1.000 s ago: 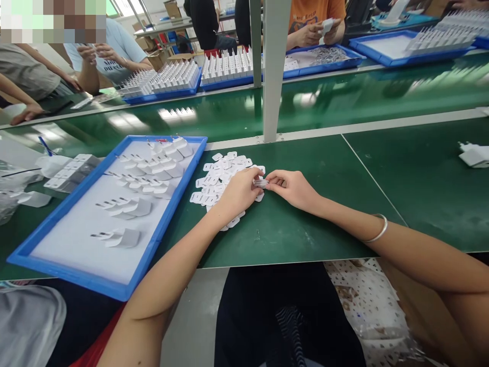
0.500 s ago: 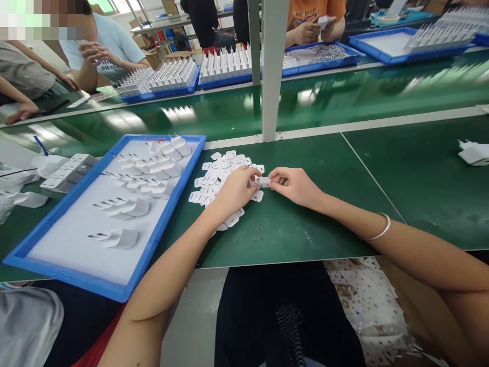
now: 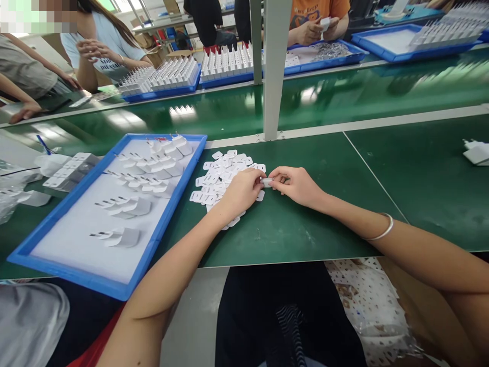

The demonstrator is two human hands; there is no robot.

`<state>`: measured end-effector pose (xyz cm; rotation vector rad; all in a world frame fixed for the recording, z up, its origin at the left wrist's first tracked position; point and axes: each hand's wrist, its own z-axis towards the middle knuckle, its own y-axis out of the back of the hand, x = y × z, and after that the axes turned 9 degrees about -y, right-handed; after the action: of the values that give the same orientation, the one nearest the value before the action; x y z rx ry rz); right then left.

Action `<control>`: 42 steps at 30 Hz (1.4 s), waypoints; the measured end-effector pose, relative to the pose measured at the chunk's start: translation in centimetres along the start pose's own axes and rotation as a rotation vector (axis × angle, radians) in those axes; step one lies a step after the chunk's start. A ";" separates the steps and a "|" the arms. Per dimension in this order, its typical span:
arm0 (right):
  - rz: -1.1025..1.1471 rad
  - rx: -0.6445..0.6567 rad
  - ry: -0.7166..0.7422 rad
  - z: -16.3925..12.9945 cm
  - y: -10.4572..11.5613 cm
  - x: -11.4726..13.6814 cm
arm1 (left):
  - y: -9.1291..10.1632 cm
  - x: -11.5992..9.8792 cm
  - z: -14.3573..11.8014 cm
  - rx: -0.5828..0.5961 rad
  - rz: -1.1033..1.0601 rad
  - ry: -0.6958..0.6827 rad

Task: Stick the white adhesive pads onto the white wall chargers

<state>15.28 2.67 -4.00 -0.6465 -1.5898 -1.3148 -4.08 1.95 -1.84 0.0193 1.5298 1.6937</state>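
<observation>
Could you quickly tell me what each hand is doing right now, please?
Left hand: closed, pinching the small white piece.
Right hand: closed, pinching the same piece's other end.

Counting what's showing here: two hands working, left hand (image 3: 240, 191) and right hand (image 3: 296, 184), sharing one small white piece (image 3: 266, 182) between the fingertips. One loose pile of white flat pieces (image 3: 219, 176) is sitting on the mat, way too many to count. One blue tray (image 3: 153, 244) is lying beside it, holding roughly twenty white plug adapters (image 3: 124, 237), some too bunched to tell. One bracelet (image 3: 382, 230). One more white adapter (image 3: 477, 152) is sitting far right.
</observation>
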 end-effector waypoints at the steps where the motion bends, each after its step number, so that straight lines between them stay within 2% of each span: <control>1: 0.002 0.014 -0.002 0.0 0.1 0.0 | 0.0 0.0 0.0 -0.005 -0.001 0.000; 10: -0.062 -0.014 0.008 -0.1 0.5 0.7 | 0.0 0.0 0.3 0.022 -0.005 0.021; 13: 0.078 0.017 -0.090 0.5 1.2 0.9 | 0.2 0.0 0.6 -0.019 -0.087 0.075; 17: 0.326 0.072 -0.302 1.8 3.0 0.7 | 0.4 0.1 1.1 -0.123 -0.209 0.156; 20: 0.370 0.081 -0.422 2.4 3.9 0.3 | 0.0 0.3 1.1 -0.100 -0.181 0.130; 22: 0.334 0.064 -0.448 2.5 4.0 0.3 | -0.4 0.2 1.1 -0.056 -0.113 0.084; 30: 0.154 0.009 -0.392 2.0 2.7 0.7 | -1.6 -0.1 1.8 0.016 0.012 0.008; 39: -0.062 -0.075 -0.295 1.2 2.8 0.7 | -1.5 0.3 2.2 0.051 -0.025 0.001; 42: -0.211 -0.130 -0.198 1.0 3.0 0.8 | -0.5 0.0 2.0 0.032 -0.070 0.027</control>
<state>17.12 4.28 -1.92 -0.7217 -1.7813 -1.5589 -2.75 3.57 -1.76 -0.0399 1.5595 1.6200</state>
